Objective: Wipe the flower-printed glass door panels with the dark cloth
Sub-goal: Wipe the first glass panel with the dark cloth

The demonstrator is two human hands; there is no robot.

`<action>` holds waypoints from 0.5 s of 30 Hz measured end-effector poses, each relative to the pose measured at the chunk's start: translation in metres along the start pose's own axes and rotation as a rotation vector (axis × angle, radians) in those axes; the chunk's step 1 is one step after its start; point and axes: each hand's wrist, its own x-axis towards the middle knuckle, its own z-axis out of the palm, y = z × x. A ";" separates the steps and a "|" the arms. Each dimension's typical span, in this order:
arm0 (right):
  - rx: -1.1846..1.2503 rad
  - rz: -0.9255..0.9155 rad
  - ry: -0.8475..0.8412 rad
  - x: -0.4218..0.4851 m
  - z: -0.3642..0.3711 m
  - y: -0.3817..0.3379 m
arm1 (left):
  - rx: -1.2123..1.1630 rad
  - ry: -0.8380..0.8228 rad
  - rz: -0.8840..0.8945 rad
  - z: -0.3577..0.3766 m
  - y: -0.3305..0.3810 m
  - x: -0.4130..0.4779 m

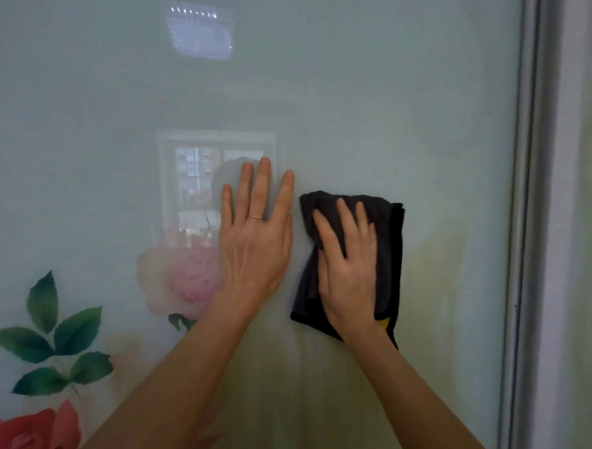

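**glassfan:** While your left hand [254, 240] lies flat on the glass door panel [384, 99], fingers straight and spread, your right hand [350, 269] is just beside it, pressing the dark cloth [387, 226] against the same pane. Your right fingers look stretched out over the cloth, not curled round it, so it's a flat-palm press, no grip.

**mop_and_go:** Yep, and the cloth is folded. It sticks out above your fingertips and runs down past your wrist, with a bit of yellow [383, 322] peeking out at its lower edge. You've got a thin ring [255, 217] on the left hand too.

**glassfan:** Where's the flower print from there?

**mop_and_go:** All on your left: a pink rose [181, 282] partly behind your left hand, green leaves [53, 340] lower down, a red rose [28, 441] in the bottom corner. The cloth sits on plain pale glass between your left hand and the grey door frame [527, 212], nearer the hand. A window reflection [196, 181] shows in the glass above the pink rose, behind your left fingertips.
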 end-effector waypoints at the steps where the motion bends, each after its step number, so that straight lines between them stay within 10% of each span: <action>1: 0.020 -0.044 -0.034 0.000 -0.004 0.005 | 0.001 0.002 -0.006 0.001 0.002 0.000; 15: -0.217 0.245 0.065 0.012 -0.011 0.039 | 0.022 0.016 -0.011 0.008 0.016 0.004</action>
